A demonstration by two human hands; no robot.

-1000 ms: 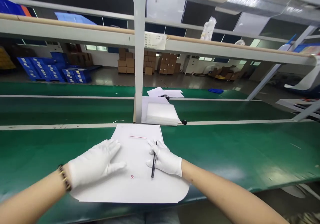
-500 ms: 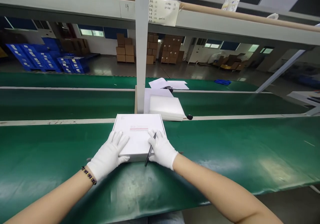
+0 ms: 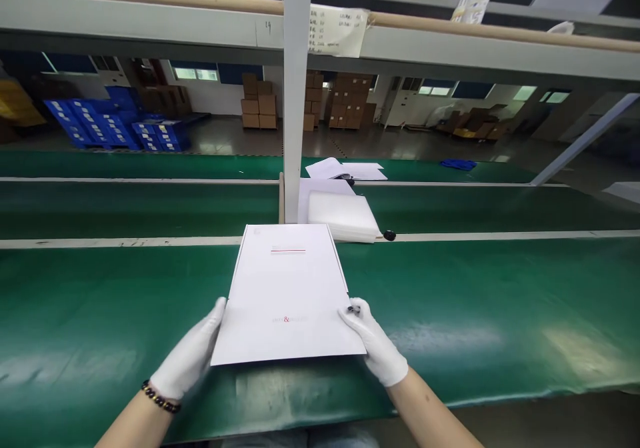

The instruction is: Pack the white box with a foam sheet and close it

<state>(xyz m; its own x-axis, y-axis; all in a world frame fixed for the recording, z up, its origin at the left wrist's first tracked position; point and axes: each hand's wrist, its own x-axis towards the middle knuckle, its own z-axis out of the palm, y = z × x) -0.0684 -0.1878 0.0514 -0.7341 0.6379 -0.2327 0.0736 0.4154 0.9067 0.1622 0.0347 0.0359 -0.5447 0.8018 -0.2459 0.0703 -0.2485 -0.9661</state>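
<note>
Now white box (image 3: 287, 295) tilted up off desk (image 3: 500, 301) vs. flat before; L hand (image 3: 193, 355) & R hand (image 3: 377, 345) grip closed on its 7 & 5 o'clock corners, R also w/ pen (image 3: 353, 309).

- White flat box (image 3: 287, 295), red line and small red print on its lid, lies lengthwise at centre frame on the green belt, near edge lifted.
- Black pen (image 3: 353, 309), only its tip showing at the box's right edge.

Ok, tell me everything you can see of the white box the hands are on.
The white box is flat, rectangular, cardboard by its look, lid shut. A red line sits near its far end, a small red logo near the front. It lies lengthwise on the green belt. The left hand grips its near-left corner, the right hand its near-right.
</note>
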